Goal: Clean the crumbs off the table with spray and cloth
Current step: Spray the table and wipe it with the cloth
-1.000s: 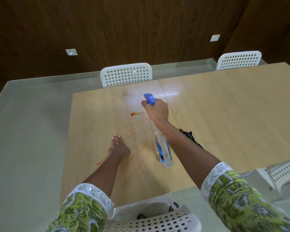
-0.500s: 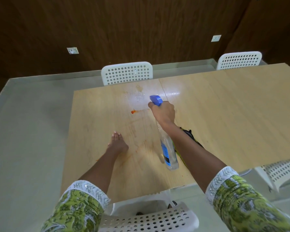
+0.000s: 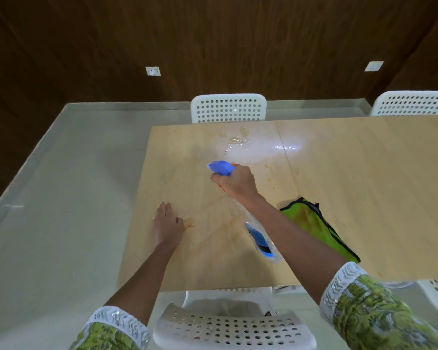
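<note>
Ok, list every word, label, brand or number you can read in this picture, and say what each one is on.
No text can be read anywhere in this view.
Spray bottle: it has a blue and black label, but the print is too blurred to read.
Green cloth: no lettering shows.
Wall sockets: no markings can be made out.
White chairs and table: no signs or print.

One table [image 3: 364, 198], four white chairs [image 3: 228, 108]; one spray bottle [image 3: 259, 239], one green cloth [image 3: 311, 223]; two hands [image 3: 168, 224], two wall sockets [image 3: 153, 71]
</note>
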